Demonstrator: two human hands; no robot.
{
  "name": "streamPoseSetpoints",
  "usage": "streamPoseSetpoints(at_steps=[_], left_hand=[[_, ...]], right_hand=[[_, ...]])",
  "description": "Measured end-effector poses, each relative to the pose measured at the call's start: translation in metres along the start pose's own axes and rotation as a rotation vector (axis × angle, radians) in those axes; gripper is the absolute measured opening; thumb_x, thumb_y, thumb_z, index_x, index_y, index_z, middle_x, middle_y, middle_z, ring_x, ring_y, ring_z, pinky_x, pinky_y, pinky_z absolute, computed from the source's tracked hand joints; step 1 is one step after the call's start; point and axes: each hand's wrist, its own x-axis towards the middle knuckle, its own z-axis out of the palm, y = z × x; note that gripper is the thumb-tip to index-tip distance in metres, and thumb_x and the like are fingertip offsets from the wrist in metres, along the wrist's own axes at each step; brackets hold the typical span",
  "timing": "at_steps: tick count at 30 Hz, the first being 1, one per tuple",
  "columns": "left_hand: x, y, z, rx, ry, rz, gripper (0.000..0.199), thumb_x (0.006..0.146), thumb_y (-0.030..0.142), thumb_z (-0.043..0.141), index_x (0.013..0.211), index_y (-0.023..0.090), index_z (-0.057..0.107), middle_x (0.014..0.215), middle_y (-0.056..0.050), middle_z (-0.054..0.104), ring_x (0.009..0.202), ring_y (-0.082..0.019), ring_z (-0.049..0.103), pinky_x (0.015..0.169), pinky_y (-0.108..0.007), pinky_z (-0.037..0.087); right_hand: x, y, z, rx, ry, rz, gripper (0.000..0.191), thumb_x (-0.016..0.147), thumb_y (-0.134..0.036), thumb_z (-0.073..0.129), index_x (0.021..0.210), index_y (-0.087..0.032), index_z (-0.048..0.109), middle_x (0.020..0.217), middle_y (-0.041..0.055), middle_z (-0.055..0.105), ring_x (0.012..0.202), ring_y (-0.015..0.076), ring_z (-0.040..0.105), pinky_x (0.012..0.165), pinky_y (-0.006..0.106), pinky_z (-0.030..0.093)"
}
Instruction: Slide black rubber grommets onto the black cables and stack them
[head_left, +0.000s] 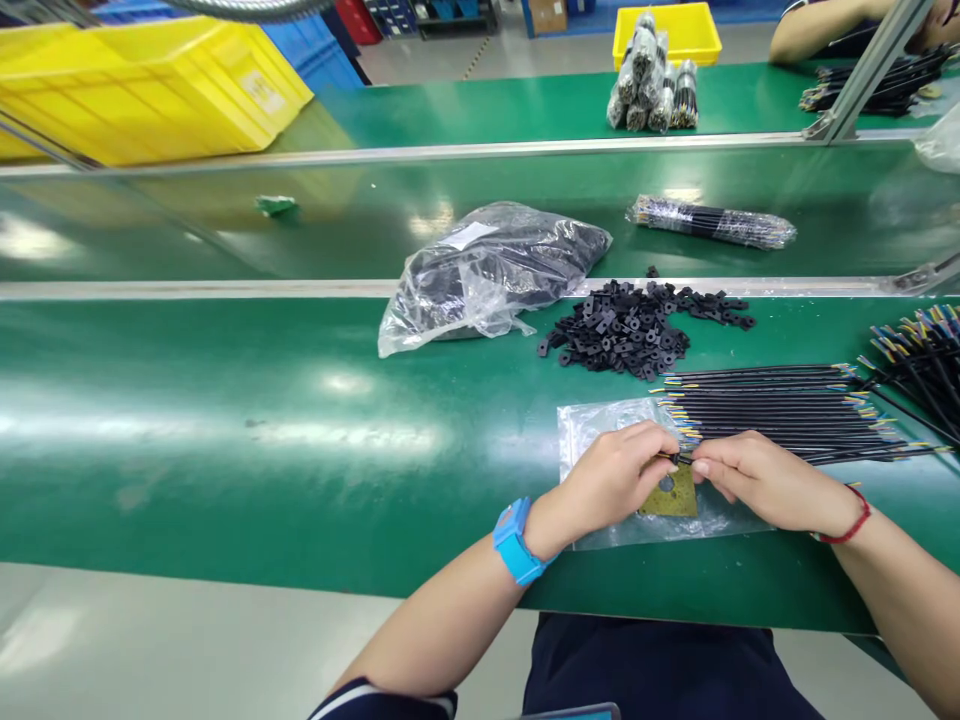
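My left hand [622, 468] is closed in a pinch on the left end of a black cable [680, 459], where thin coloured wires show. My right hand [772, 480] grips the same cable just to the right, fingers closed around it. A small dark shape sits on the cable between my fingertips, too small to make out. Beneath both hands lies a clear plastic bag [592, 422] with a yellowish square plate [679, 500] on it. Beyond my right hand, several black cables [765, 400] with stripped, coloured wire ends lie side by side.
A heap of small black clips with holes [622, 330] lies ahead, beside a filled plastic bag [502, 265]. Another cable bunch [926, 365] is at far right. Behind the metal rail are a wrapped cable bundle [712, 222], yellow bins [165, 90] and a co-worker's arm [817, 30].
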Motion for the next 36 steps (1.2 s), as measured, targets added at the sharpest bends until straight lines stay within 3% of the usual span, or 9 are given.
streamPoseSetpoints(at_steps=[5, 9, 12, 15, 20, 24, 28, 32, 36], left_hand=[[-0.001, -0.002, 0.008, 0.029, -0.054, 0.038, 0.009, 0.087, 0.016, 0.047, 0.088, 0.017, 0.056, 0.087, -0.004, 0.064, 0.081, -0.015, 0.06, 0.073, -0.026, 0.049], [0.002, -0.004, 0.012, 0.015, -0.068, 0.024, 0.011, 0.089, 0.018, 0.046, 0.087, 0.017, 0.056, 0.085, -0.004, 0.063, 0.079, -0.016, 0.059, 0.071, -0.027, 0.048], [0.005, -0.004, 0.008, -0.076, 0.003, 0.021, 0.009, 0.087, 0.017, 0.048, 0.092, 0.018, 0.055, 0.091, -0.005, 0.061, 0.088, -0.017, 0.057, 0.078, -0.031, 0.048], [0.007, -0.003, 0.002, -0.274, 0.07, -0.078, 0.025, 0.081, 0.019, 0.057, 0.105, 0.018, 0.05, 0.105, -0.008, 0.055, 0.095, -0.018, 0.054, 0.082, -0.032, 0.047], [0.005, 0.0, 0.006, -0.713, 0.031, -0.361, 0.025, 0.08, 0.032, 0.061, 0.097, 0.019, 0.049, 0.081, 0.0, 0.053, 0.071, -0.012, 0.053, 0.067, -0.026, 0.045], [0.005, 0.003, 0.008, -0.705, 0.066, -0.382, 0.017, 0.079, 0.028, 0.061, 0.091, 0.017, 0.052, 0.081, -0.001, 0.054, 0.068, -0.011, 0.052, 0.066, -0.026, 0.045], [0.006, 0.004, -0.002, -0.61, -0.003, -0.229, 0.011, 0.078, 0.02, 0.06, 0.088, 0.016, 0.058, 0.084, -0.003, 0.059, 0.073, -0.012, 0.055, 0.067, -0.025, 0.046], [0.006, 0.004, -0.008, -0.551, -0.013, -0.094, 0.01, 0.077, 0.015, 0.06, 0.087, 0.016, 0.062, 0.085, -0.004, 0.063, 0.077, -0.013, 0.057, 0.069, -0.025, 0.046], [0.005, 0.001, -0.003, -0.586, 0.032, -0.144, 0.012, 0.077, 0.02, 0.062, 0.088, 0.016, 0.063, 0.086, -0.004, 0.063, 0.072, -0.012, 0.057, 0.065, -0.024, 0.047]], right_hand=[[0.003, -0.001, 0.005, 0.085, -0.04, 0.021, 0.038, 0.095, -0.034, 0.034, 0.062, -0.019, 0.044, 0.052, -0.0036, 0.048, 0.051, 0.0095, 0.045, 0.057, 0.023, 0.033], [0.005, -0.001, 0.008, 0.045, 0.019, -0.025, 0.039, 0.094, -0.031, 0.034, 0.06, -0.019, 0.048, 0.052, -0.0026, 0.051, 0.052, 0.01, 0.048, 0.057, 0.023, 0.035], [0.004, -0.003, 0.01, -0.068, 0.196, -0.076, 0.036, 0.095, -0.029, 0.035, 0.066, -0.019, 0.053, 0.061, -0.0008, 0.058, 0.058, 0.0106, 0.053, 0.059, 0.023, 0.038], [0.002, -0.006, 0.013, -0.294, 0.446, -0.121, 0.028, 0.096, -0.028, 0.037, 0.085, -0.019, 0.061, 0.079, 0.0026, 0.065, 0.071, 0.0127, 0.059, 0.064, 0.024, 0.04], [-0.001, -0.009, 0.019, -0.565, 0.66, -0.199, 0.027, 0.095, -0.027, 0.04, 0.087, -0.017, 0.064, 0.075, 0.0043, 0.067, 0.064, 0.0129, 0.059, 0.062, 0.025, 0.04], [-0.003, -0.014, 0.017, -0.366, 0.536, -0.166, 0.033, 0.096, -0.028, 0.036, 0.077, -0.018, 0.062, 0.068, 0.0027, 0.064, 0.061, 0.0119, 0.057, 0.058, 0.025, 0.039], [-0.005, -0.015, 0.012, 0.198, 0.191, -0.011, 0.043, 0.095, -0.04, 0.036, 0.064, -0.018, 0.056, 0.06, -0.0005, 0.058, 0.052, 0.0084, 0.05, 0.052, 0.021, 0.038], [-0.006, -0.011, 0.011, 0.649, -0.085, 0.156, 0.049, 0.089, -0.056, 0.04, 0.066, -0.016, 0.055, 0.059, -0.001, 0.056, 0.036, 0.0039, 0.033, 0.036, 0.02, 0.026], [-0.007, -0.01, 0.011, 0.613, -0.025, 0.152, 0.048, 0.089, -0.056, 0.041, 0.067, -0.016, 0.055, 0.057, -0.0024, 0.05, 0.04, 0.0044, 0.036, 0.04, 0.019, 0.029]])
